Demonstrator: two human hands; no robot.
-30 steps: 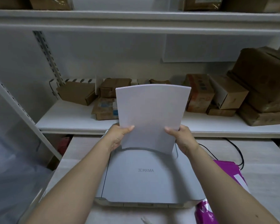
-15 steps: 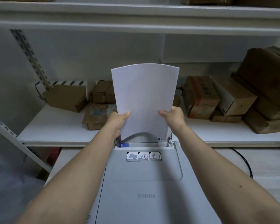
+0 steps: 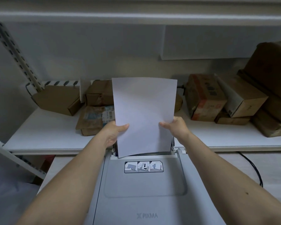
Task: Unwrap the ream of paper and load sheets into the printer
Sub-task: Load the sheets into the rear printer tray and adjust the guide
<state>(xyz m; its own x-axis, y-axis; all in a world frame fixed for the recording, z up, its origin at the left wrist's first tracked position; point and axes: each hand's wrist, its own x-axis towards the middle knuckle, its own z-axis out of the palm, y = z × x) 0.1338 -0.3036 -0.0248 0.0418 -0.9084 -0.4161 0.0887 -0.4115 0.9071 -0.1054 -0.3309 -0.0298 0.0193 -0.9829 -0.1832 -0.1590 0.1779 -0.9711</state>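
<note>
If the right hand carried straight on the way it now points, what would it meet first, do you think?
The right hand points forward across the stack of paper it grips; beyond that, probably the brown parcels on the shelf, though depth is unclear.

1. The sheets (image 3: 144,114) stood upright over the printer's (image 3: 144,192) far slot, gripped at both lower edges by the left hand (image 3: 114,132) and the right hand (image 3: 175,127), so that slot was pretty much blocked.
2. Far behind the paper, brown boxes (image 3: 97,93) crowded the shelf (image 3: 44,135), touching or nearly touching each other. No way through there.
3. The right end of the shelf was packed too, with stacked cartons (image 3: 204,96) piled high.
4. The near-left strip of shelf was bare, decent room for a hand.
5. The printer's near lid was open flat space.
6. A black cable (image 3: 256,172) trailed on the table right of the printer.
7. An upper shelf (image 3: 136,15) capped the headroom.
</note>
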